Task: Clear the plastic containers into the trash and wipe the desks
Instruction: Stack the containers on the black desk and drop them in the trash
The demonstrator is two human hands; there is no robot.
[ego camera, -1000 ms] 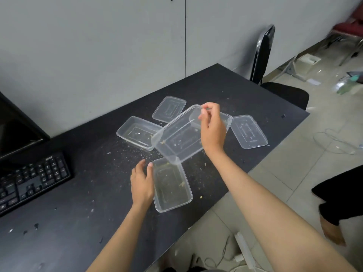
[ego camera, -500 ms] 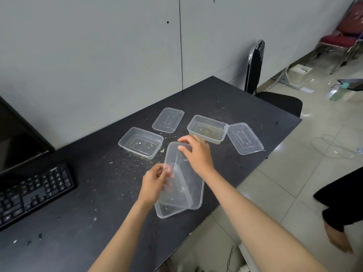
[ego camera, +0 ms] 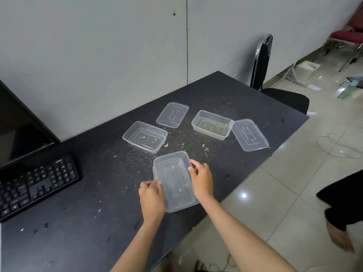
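Both hands clasp the nested tubs (ego camera: pixel 173 181) near the desk (ego camera: pixel 78 222) edge: left hand (ego camera: pixel 151 199) grips one long side, right hand (ego camera: pixel 202 181) the other. Beyond them sit 2 more tubs (ego camera: pixel 145 136) and 2 lids (ego camera: pixel 172 114). Squeezing could likely flex the thin walls, and tilting may spill crumbs.

A plain grey wall (ego camera: pixel 98 46) runs behind the black table (ego camera: pixel 78 222), split by one thin vertical seam. A black chair (ego camera: pixel 275 89) with a chrome-edged back stands at the table's far end. The floor (ego camera: pixel 284 183) is pale glossy tile with a bright spot of reflected light. A red chair (ego camera: pixel 351 34) stands in the far right corner, and thin cables lie loose on the tiles.
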